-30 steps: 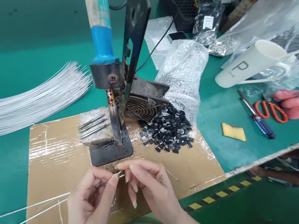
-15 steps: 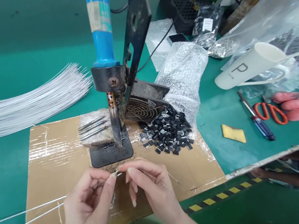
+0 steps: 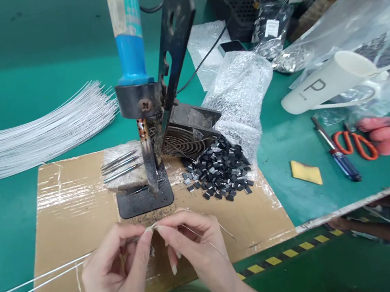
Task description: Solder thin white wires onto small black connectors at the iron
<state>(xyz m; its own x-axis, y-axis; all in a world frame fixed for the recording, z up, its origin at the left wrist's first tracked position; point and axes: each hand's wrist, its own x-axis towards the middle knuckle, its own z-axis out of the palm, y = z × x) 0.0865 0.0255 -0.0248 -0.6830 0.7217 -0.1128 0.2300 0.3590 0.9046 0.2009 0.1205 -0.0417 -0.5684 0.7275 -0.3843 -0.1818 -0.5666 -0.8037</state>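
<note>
Left hand (image 3: 121, 273) pinching 2 white wires (image 3: 34, 280), right hand (image 3: 201, 244) pinching their ends (image 3: 154, 226), mostly hidden

What the left hand (image 3: 117, 276) and right hand (image 3: 203, 249) pinch is mostly covered and too small to make out; two thin white wires (image 3: 34, 280) run past the left edge, as does the bundle of fine white wires (image 3: 37, 142). The top edge cuts off the blue cylindrical handle (image 3: 131, 54), the slotted black metal bracket (image 3: 179, 39) hides part of the dark box with a ringed grille (image 3: 189, 142), and small print on the white mug (image 3: 333, 80) is illegible
</note>
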